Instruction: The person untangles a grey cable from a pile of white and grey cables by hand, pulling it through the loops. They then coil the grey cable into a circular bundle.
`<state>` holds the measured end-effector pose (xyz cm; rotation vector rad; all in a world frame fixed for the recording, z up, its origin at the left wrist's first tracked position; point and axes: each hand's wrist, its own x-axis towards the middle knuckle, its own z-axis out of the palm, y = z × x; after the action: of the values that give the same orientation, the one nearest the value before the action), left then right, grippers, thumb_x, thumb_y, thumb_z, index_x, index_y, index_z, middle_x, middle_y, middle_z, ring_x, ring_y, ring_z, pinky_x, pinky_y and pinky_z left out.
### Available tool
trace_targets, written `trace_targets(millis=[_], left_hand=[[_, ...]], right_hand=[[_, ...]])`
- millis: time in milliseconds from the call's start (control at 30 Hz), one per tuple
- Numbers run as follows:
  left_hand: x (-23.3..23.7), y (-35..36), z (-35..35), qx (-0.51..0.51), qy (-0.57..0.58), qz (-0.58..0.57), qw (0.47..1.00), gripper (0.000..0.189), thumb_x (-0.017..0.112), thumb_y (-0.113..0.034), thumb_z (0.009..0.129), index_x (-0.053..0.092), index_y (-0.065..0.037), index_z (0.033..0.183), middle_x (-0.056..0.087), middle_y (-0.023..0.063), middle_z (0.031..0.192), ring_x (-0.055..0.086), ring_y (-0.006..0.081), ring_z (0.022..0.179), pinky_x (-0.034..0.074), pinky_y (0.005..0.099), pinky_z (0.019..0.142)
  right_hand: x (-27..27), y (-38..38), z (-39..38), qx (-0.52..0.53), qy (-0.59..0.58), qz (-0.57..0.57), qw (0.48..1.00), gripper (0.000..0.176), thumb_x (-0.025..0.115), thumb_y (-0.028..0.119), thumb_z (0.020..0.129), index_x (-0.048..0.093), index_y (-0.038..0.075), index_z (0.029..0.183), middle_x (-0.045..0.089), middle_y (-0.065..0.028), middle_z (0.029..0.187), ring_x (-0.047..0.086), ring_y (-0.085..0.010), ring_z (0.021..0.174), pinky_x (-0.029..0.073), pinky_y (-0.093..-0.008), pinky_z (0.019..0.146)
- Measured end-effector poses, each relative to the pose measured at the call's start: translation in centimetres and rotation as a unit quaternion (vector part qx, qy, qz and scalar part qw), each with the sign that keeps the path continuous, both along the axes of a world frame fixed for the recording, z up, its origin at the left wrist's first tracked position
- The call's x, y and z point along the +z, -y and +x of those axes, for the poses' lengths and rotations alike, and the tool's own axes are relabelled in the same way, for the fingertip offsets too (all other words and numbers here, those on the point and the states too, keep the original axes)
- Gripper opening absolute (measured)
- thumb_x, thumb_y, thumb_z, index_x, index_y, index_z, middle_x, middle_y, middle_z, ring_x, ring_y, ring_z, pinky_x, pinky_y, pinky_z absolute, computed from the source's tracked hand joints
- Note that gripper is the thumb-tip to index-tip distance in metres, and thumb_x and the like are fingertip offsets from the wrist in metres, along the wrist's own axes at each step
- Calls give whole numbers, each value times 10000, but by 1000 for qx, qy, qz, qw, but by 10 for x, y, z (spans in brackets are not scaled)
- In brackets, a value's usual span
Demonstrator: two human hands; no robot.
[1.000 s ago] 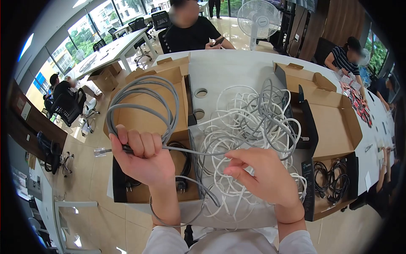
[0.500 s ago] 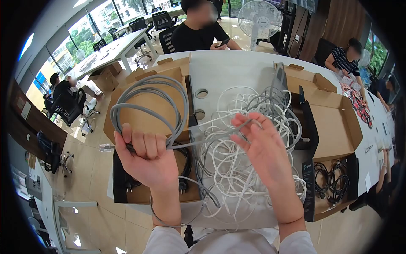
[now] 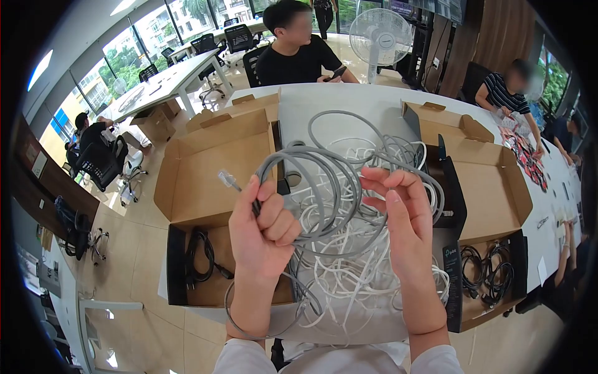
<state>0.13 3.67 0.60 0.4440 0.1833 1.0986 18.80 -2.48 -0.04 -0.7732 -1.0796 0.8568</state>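
My left hand (image 3: 265, 230) is closed around a coil of grey network cable (image 3: 321, 206), held up over the table. A clear plug (image 3: 228, 179) on one cable end sticks out past the thumb. To the right, my right hand (image 3: 408, 218) has its fingers curled loosely around the running part of the same cable, beside the coil. A further grey length loops up behind both hands, and another hangs by my left wrist. Below lies a tangled heap of white cables (image 3: 349, 280) with some grey ones among them.
An open cardboard box (image 3: 215, 162) on the left holds a black power cord (image 3: 202, 258). Another open box (image 3: 489, 187) on the right holds coiled black cords (image 3: 489, 268). Across the white table (image 3: 367, 100) sits a person (image 3: 293, 62) with a phone; another person (image 3: 511, 93) handles small packets.
My left hand has moved right with the coil, bringing it close to my right hand. The stretched cable between the hands is now slack and looped. My right hand's fingers have curled inward.
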Motion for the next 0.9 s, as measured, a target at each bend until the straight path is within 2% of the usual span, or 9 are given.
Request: trace_targets(millis=[167, 400, 700, 800, 900], left_hand=[[-4, -1, -1, -34, -17, 28, 999, 279, 369, -338, 984, 403, -149, 781, 163, -66, 494, 130, 69, 379, 163, 241, 382], [-4, -1, 4, -96, -24, 12, 995, 289, 362, -347, 985, 398, -144, 782, 176, -64, 492, 148, 66, 382, 173, 239, 388], [-5, 3, 5, -135, -51, 20, 989, 297, 370, -357, 984, 383, -145, 775, 178, -65, 486, 144, 72, 382, 171, 247, 390], [-4, 4, 7, -148, -44, 21, 988, 300, 368, -360, 984, 370, -145, 774, 177, -67, 484, 145, 72, 381, 172, 247, 390], [-5, 4, 8, -155, -48, 29, 986, 304, 369, -363, 984, 361, -145, 772, 176, -69, 482, 145, 71, 380, 172, 248, 389]], right_hand=[[3, 3, 1, 9, 14, -9, 1000, 131, 431, 76, 950, 433, 51, 1078, 513, -125, 1225, 474, -162, 1132, 374, -304, 937], [0, 2, -1, 6, 11, -2, 1000, 152, 403, 50, 956, 402, 38, 1108, 468, -156, 1271, 463, -160, 1127, 349, -316, 978], [-2, -1, 0, 20, 3, -18, 1000, 144, 410, 95, 973, 402, 62, 1112, 468, -128, 1295, 469, -156, 1173, 406, -282, 910], [-2, -1, 1, 29, -39, -57, 997, 137, 408, 118, 977, 404, 72, 1106, 469, -115, 1297, 465, -151, 1184, 413, -272, 896], [0, 0, 1, 51, -82, -53, 994, 142, 412, 140, 979, 404, 74, 1105, 458, -128, 1287, 471, -166, 1161, 428, -313, 909]])
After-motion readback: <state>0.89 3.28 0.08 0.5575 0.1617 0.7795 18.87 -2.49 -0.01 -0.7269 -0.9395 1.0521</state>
